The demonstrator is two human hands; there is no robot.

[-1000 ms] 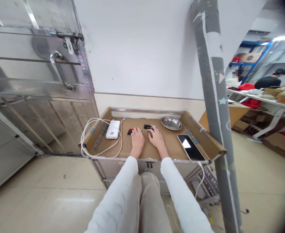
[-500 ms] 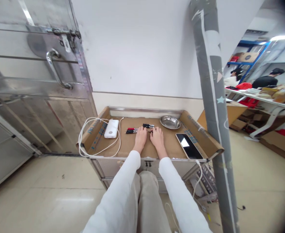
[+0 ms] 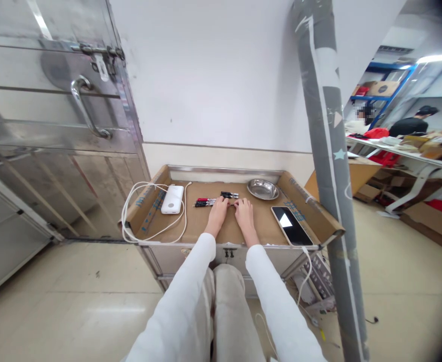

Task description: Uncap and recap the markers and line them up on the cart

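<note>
On the cardboard-lined top of a small cabinet, my left hand and my right hand sit close together. The fingers of both are curled, with the tips pinched around a small, thin dark piece between them, too small to make out. Left of my left hand lie several pens side by side, some red and some black. Just beyond my fingertips are black and clear pens or pen parts. Behind and to the right of my right hand stands a round metal dish.
A white power bank with a looped white cable lies at left. At right rests a phone with its cable hanging down. A long grey wrapped roll leans beside the cabinet. Two people are at a far bench.
My hands have drawn slightly apart, the right one shifting a little to the right. The pens, dish, phone and power bank lie as before.
</note>
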